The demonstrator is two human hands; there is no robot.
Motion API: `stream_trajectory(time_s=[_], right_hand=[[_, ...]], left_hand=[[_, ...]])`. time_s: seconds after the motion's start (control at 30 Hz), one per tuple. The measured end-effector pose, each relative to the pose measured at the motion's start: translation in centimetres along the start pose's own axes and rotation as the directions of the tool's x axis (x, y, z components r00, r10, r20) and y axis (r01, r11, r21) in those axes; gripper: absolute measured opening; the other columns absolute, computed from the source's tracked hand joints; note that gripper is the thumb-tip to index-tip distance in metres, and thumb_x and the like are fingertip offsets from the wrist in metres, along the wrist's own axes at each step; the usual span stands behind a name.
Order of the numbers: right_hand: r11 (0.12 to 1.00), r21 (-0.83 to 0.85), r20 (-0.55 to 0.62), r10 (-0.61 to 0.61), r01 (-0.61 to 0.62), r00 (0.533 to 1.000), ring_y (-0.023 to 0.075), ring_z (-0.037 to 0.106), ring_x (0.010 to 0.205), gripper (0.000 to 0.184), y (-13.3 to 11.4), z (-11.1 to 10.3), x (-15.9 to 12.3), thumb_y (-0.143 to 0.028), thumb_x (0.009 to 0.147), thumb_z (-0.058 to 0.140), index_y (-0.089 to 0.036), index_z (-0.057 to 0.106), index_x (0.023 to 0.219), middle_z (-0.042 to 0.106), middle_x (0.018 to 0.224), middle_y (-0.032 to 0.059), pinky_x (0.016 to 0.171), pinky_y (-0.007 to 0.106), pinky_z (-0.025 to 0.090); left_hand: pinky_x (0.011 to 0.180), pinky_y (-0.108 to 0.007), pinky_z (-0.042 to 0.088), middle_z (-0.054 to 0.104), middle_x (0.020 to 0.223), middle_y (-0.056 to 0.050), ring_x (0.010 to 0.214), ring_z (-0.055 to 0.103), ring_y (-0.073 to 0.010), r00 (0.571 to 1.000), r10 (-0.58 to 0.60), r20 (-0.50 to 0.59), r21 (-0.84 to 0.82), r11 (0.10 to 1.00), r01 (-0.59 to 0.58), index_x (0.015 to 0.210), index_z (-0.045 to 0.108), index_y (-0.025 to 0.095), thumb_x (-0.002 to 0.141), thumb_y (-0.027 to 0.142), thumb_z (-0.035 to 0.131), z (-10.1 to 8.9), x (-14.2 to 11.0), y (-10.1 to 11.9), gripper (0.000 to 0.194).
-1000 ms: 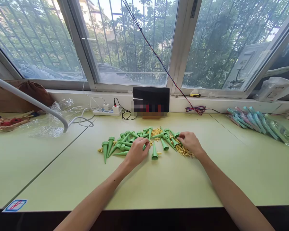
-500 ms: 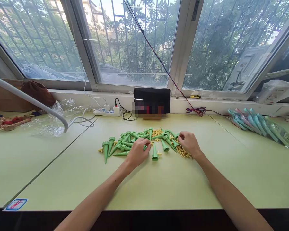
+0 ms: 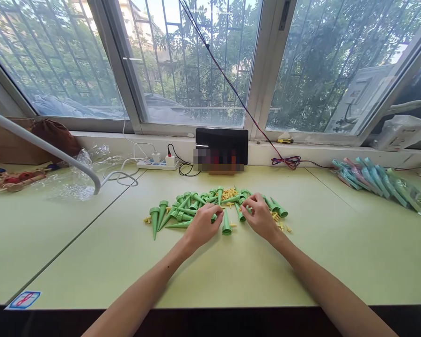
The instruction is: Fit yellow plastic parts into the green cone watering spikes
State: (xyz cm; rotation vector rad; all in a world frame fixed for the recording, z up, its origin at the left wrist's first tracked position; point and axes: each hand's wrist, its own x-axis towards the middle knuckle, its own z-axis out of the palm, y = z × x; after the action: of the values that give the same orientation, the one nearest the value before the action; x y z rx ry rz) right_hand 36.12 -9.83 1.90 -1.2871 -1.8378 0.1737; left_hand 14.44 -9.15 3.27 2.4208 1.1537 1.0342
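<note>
My left hand [image 3: 204,223] is closed in a pinch, its fingertips beside the narrow tip of a green plastic watering spike [image 3: 226,228]. Whatever is between those fingers is hidden. That spike has its wide cap end toward me and a yellow valve [image 3: 233,225] at its side. My right hand [image 3: 261,219] is also pinched, a small orange-yellow piece [image 3: 241,209] showing at its fingertips. It is above another green spike [image 3: 241,216]. More green spikes [image 3: 154,220] lie heaped to the left, and small yellow valves [image 3: 228,193] are piled behind.
On the right lie more spikes [image 3: 279,208] and loose yellow valves [image 3: 288,229]. A tablet [image 3: 221,144] stands at the back, beside a power strip [image 3: 150,164]. Bagged items [image 3: 372,175] are at far right; a white lamp arm [image 3: 56,145] crosses the left.
My right hand has moved left from the yellow valve pile toward my left hand, uncovering spikes on the right. My left hand has shifted slightly right, closer to the front spike's tip.
</note>
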Motion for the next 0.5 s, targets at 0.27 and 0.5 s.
stream_trajectory(time_s=[0.27, 0.5], right_hand=[[0.991, 0.126, 0.007, -0.052, 0.05, 0.999, 0.0188, 0.059, 0.081, 0.016, -0.81, 0.35, -0.28, -0.021, 0.092, 0.049, -0.019, 0.057, 0.078, 0.059, 0.093, 0.0065, 0.071, 0.031, 0.048], [0.985, 0.169, 0.002, 0.032, -0.032, 0.999, 0.0165, 0.062, 0.069, 0.013, -0.97, 0.22, -0.29, -0.021, 0.09, 0.05, -0.019, 0.055, 0.078, 0.067, 0.081, 0.0039, 0.067, 0.028, 0.048]], left_hand=[[0.071, -0.029, 0.045, 0.064, 0.081, -0.003, 0.076, 0.059, -0.0168, 0.999, 0.011, 0.038, -0.007, 1.0, -0.011, 0.08, 0.062, 0.019, 0.091, 0.019, 0.05, 0.01, 0.02, 0.38, 0.016], [0.07, -0.028, 0.044, 0.064, 0.08, -0.003, 0.075, 0.058, -0.0167, 0.998, 0.01, 0.061, 0.0, 1.0, -0.01, 0.081, 0.063, 0.018, 0.092, 0.02, 0.049, 0.18, -0.1, 0.24, 0.018]])
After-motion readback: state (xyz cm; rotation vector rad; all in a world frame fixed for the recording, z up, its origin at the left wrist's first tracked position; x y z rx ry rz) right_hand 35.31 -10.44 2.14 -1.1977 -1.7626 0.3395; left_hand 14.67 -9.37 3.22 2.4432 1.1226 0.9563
